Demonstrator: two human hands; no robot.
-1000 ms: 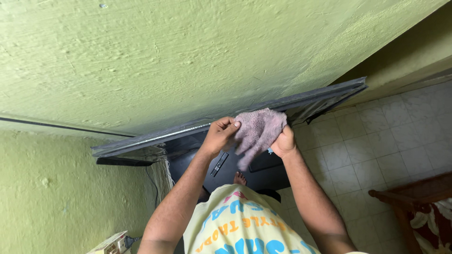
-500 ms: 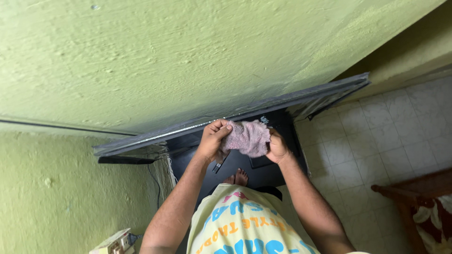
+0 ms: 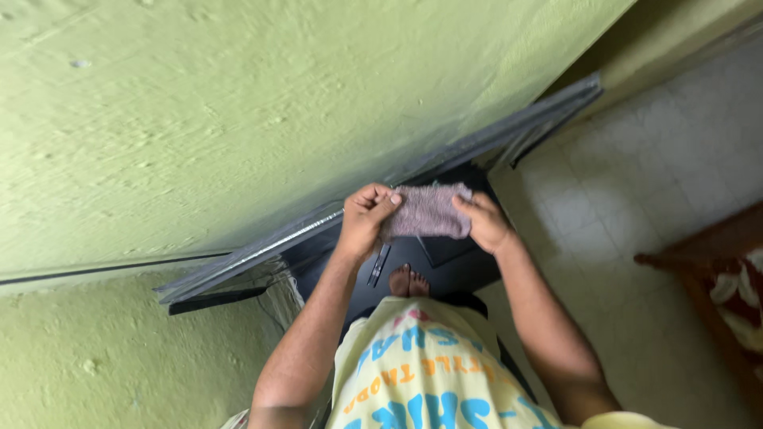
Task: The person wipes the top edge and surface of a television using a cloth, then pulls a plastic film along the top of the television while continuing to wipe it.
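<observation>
Overhead, both hands (image 3: 367,218) (image 3: 483,222) in tight grip on mauve cloth (image 3: 427,211) above flat screen (image 3: 445,151).

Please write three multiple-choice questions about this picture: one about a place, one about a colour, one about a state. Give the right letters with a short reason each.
1. Where is the small mauve terry cloth?
A. On the pale tiled floor
B. Between both hands, above the black flat screen's top edge
C. On the wooden chair

2. What colour is the rough plaster wall?
A. Green
B. Blue
C. White

3. How is the cloth held?
A. Hanging from one hand
B. Crumpled in a fist
C. Stretched flat between two hands

Answers: B, the left hand and right hand hold it over the screen; A, the wall is light green; C, each hand pinches one end.
</observation>
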